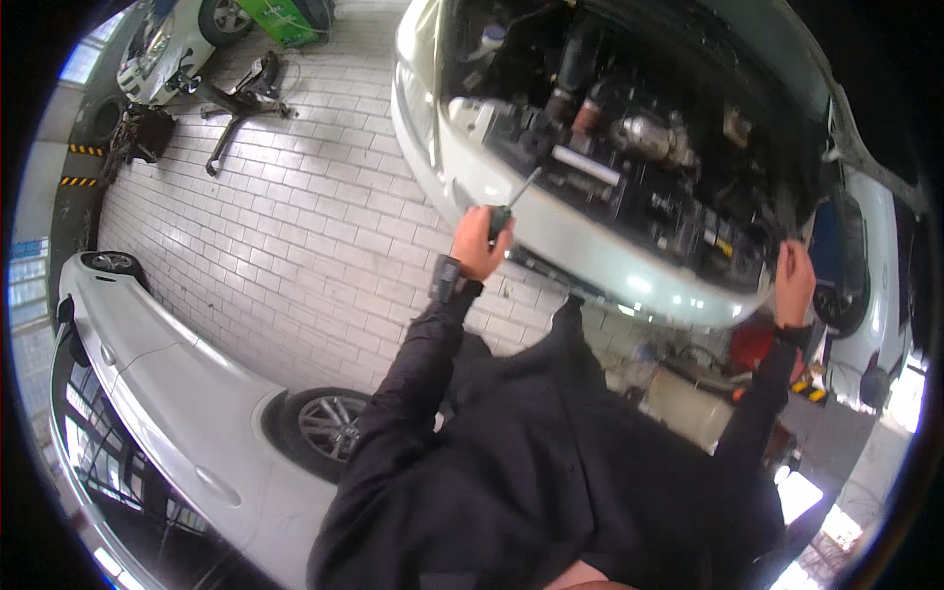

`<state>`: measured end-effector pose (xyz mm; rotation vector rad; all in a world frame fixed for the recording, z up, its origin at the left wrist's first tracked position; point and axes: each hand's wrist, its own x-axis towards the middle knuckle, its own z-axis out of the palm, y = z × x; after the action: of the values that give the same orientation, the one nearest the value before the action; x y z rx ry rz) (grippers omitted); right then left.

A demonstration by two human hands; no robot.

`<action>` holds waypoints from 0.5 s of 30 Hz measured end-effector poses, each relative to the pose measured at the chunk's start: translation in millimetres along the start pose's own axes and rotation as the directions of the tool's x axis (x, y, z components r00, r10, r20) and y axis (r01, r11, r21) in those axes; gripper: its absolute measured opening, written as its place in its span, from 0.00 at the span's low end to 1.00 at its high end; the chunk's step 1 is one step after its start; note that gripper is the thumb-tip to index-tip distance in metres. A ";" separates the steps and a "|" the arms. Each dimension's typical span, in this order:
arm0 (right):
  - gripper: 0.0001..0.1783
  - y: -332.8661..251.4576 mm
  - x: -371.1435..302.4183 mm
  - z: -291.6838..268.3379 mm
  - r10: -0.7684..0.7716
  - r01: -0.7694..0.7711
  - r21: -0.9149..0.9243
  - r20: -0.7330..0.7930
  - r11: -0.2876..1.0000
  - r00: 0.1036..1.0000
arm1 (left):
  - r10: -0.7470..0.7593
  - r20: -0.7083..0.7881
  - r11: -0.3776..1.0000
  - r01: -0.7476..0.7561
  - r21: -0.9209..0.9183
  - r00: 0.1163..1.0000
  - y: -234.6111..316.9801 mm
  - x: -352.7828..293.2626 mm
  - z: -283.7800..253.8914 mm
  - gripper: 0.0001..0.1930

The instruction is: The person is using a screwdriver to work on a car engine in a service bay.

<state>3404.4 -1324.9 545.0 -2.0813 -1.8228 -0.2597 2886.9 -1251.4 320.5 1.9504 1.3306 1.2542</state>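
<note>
A screwdriver (pixel 501 222) with a dark green handle is in the grip of my left hand (pixel 480 242). Its metal shaft points up and to the right, over the edge of the white car's front bumper (pixel 580 236). Beyond it lies the uncovered engine bay (pixel 629 138), with a pale strip (pixel 586 165) across its front. At the right end of the bumper, my right hand (pixel 795 283) is raised with its fingers drawn together near the headlight corner. Whatever those fingers hold, if anything, is too small to make out.
Behind me on the left stands a silver car (pixel 187 393). A wheeled stand (pixel 236 103) and a green machine (pixel 290 20) are on the tiled floor (pixel 324 206) at the far left. To my right are a beige container (pixel 685 405), a red object (pixel 753 342) and another car (pixel 880 265).
</note>
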 end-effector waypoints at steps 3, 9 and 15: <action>0.12 -108.6 -4.0 7.6 0.081 -0.073 0.184 -0.038 0.980 0.996 | -0.070 0.048 0.997 0.070 0.015 0.996 8.4 -31.1 -108.4 0.08; 0.08 -284.3 24.6 67.4 -0.080 0.074 0.341 0.001 0.937 0.997 | -0.358 -0.082 0.927 0.364 0.093 0.930 -27.9 -79.2 -254.6 0.06; 0.07 -387.8 50.6 119.4 -0.167 0.160 0.510 -0.033 0.845 0.985 | -0.316 -0.257 0.931 0.350 0.099 0.913 -56.0 -77.4 -323.5 0.06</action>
<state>3018.9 -1193.0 511.1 -1.5630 -1.8278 0.1854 2569.2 -1333.7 398.6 1.6019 1.8317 1.2766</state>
